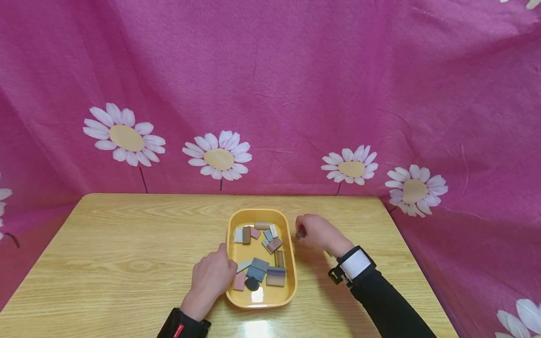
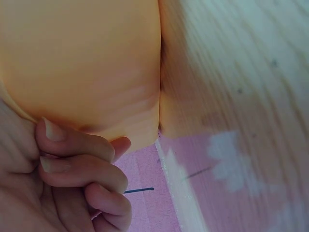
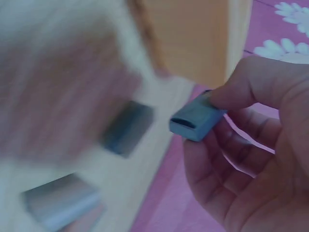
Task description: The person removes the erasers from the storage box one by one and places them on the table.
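A yellow plastic tray (image 1: 262,306) with wooden blocks in it stands on the table. My left hand (image 1: 214,272) grips its left rim; in the left wrist view, curled fingers (image 2: 84,169) lie against the outside of the tray wall (image 2: 87,58). To the right of the tray, my right hand (image 1: 320,233) pinches a small blue-grey block (image 3: 197,118) between thumb and fingers, just above the table. Beside it in the right wrist view are a dark block (image 3: 128,128) and a grey-brown block (image 3: 63,200), both blurred. The head view mostly hides these two behind the right hand.
Inside the tray lie several blocks, among them a dark round one (image 1: 252,283), a pink one (image 1: 239,281) and a brown one (image 1: 247,235). The wooden table (image 1: 127,244) ends at a pink cloth (image 1: 279,94) with daisies behind it.
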